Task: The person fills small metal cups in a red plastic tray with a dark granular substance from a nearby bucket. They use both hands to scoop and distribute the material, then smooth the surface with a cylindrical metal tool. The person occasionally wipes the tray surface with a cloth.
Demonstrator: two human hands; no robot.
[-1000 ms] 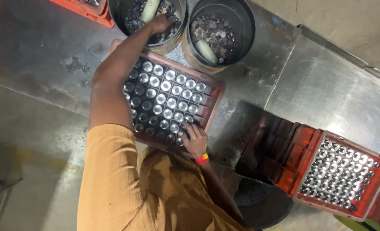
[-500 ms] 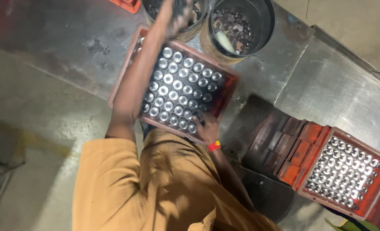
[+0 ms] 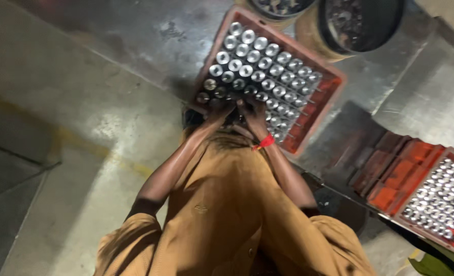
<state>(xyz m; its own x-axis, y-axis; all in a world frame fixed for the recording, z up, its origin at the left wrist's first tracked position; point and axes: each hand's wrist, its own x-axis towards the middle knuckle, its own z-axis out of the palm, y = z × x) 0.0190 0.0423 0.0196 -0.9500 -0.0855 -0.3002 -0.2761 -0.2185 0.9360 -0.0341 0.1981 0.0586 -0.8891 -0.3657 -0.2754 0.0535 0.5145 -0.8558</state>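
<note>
A red crate (image 3: 334,86) filled with rows of silver metal cylinders (image 3: 258,57) lies tilted on a metal table. My left hand (image 3: 218,110) and my right hand (image 3: 252,113) sit close together at the crate's near edge, fingers down among the nearest cylinders. A red band (image 3: 265,142) circles my right wrist. The dim light and my bent fingers hide whether either hand grips a cylinder. My brown shirt fills the bottom of the view.
Two round buckets holding dark parts stand beyond the crate, one (image 3: 362,23) at the top right and another (image 3: 278,6) cut off at the top edge. A second red crate of cylinders (image 3: 441,199) sits at right beside dark red dividers (image 3: 390,174). Concrete floor (image 3: 58,153) lies left.
My left hand has pulled back from the far bucket to the crate's near edge, beside my right hand. The view has shifted, so the crate now sits higher in frame.
</note>
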